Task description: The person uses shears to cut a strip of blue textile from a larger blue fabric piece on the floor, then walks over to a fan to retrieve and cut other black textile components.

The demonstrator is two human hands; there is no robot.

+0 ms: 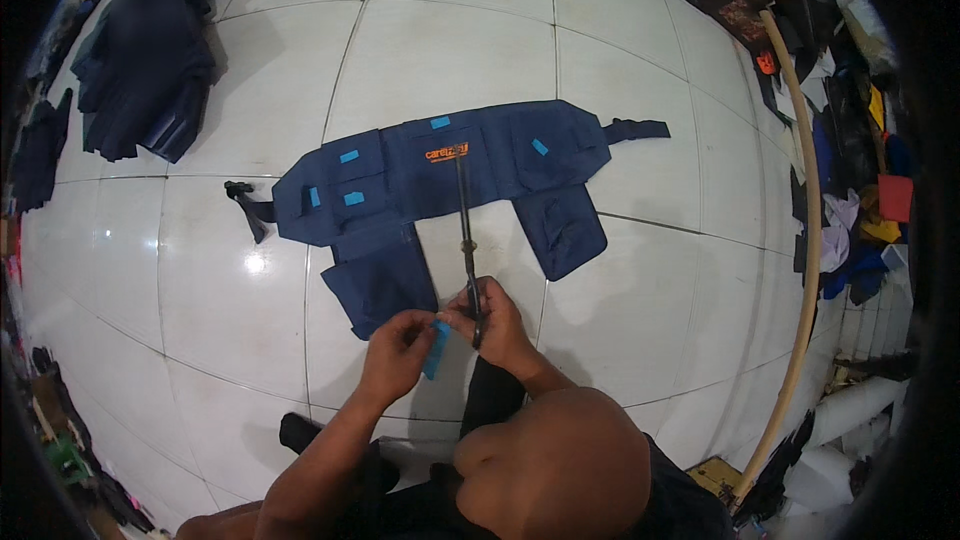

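Observation:
A navy fabric waist belt with pockets (420, 195) lies spread flat on the tiled floor, an orange print at its middle and several small light-blue tape pieces stuck on it. My left hand (398, 348) is closed in a pinch on a light-blue tape strip (435, 352) hanging near the belt's lower left pouch (380, 285). Right beside it, my right hand (498, 328) is closed round a long thin dark metal tool (466, 210) pointing away from me over the belt. Its thumb and fingertips meet my left fingertips at the tape's top.
A heap of dark navy fabric (145, 60) sits at the far left. Along the right, a long curved-looking wooden pole (808, 190) runs in front of piled cloth and scraps (860, 220). White rolls (860, 410) lie at the lower right. My feet and knee are close below my hands.

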